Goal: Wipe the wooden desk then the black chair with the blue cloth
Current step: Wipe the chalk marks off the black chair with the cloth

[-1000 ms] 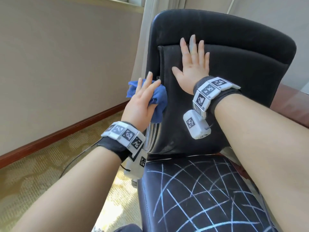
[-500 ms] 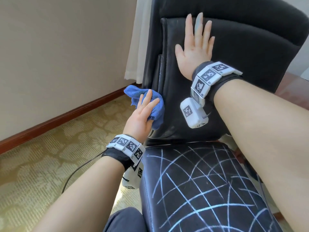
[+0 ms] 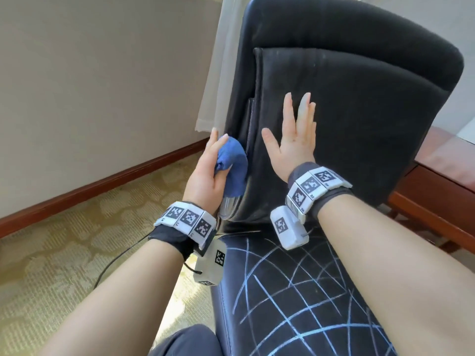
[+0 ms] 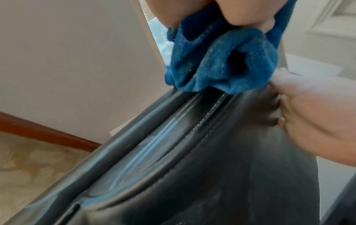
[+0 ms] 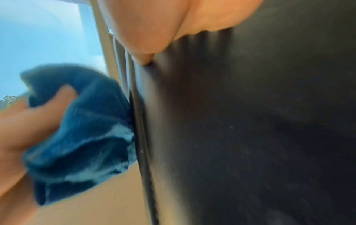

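The black chair [image 3: 359, 111] stands in front of me, its backrest upright and its seat [image 3: 295, 304] crossed with pale blue lines. My left hand [image 3: 210, 165] grips the bunched blue cloth [image 3: 232, 165] and holds it against the backrest's left side edge, low down. The left wrist view shows the blue cloth [image 4: 221, 64] pressed on the chair's side seam [image 4: 173, 137]. My right hand [image 3: 293, 140] lies flat with straight fingers on the front of the backrest. In the right wrist view the blue cloth [image 5: 80, 129] touches the chair edge [image 5: 142, 137]. A corner of the wooden desk [image 3: 442, 186] shows at right.
A beige wall [image 3: 90, 86] with a reddish skirting board [image 3: 90, 191] runs along the left. Patterned carpet [image 3: 51, 265] covers the floor. A pale curtain [image 3: 218, 73] hangs behind the chair. A black cable [image 3: 115, 263] trails from my left wrist.
My left hand has slid the cloth down the backrest's left edge and now bunches it tighter. My right hand has moved lower on the backrest, still flat.
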`<state>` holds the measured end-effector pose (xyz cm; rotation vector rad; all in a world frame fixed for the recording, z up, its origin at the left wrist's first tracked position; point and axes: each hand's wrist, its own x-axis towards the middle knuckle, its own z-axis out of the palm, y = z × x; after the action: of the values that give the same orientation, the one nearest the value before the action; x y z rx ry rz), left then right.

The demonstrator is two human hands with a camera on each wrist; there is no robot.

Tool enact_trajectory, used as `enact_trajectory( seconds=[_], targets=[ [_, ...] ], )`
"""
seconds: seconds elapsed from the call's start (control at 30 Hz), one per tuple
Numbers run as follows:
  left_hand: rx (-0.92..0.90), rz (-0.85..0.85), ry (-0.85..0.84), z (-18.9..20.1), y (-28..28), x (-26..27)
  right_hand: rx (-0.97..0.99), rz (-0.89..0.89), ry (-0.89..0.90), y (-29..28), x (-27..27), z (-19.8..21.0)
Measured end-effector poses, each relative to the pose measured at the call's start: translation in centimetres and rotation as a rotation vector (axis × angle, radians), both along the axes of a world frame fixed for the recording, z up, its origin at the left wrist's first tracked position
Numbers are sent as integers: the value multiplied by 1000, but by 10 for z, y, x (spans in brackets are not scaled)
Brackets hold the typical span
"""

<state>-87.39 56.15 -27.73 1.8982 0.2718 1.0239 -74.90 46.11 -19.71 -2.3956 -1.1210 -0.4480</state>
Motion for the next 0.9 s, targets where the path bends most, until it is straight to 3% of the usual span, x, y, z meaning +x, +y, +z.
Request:
enact_trajectory(
  seconds=[0.17,0.43,0.5,0.57,0.63,0.7,0.8,0.9],
  targets=[
    [190,10,-6,-13,-9,24,-31,-28,47,1,5,-17],
    [123,-5,-37,-87,-7,23,57,-64,-9,14,10,-34],
    [-14,-25,65,-110,-12,14,107,-75,-8,17,8,-41],
    [-116,-24,288,-133,-13,3,149,-81,-1,20,7,-45],
    [-100,-74,506,-155,-11,-2,179,-89,-4,22,7,-47],
    [-65,-158,571,-165,-6,-3,192,-96,-7,23,7,-48],
    [-140,-116,475,-150,-1,-7,200,-91,-6,22,8,-47],
    [-183,28,245,-112,7,-9,199,-86,-8,22,8,-48]
  ],
)
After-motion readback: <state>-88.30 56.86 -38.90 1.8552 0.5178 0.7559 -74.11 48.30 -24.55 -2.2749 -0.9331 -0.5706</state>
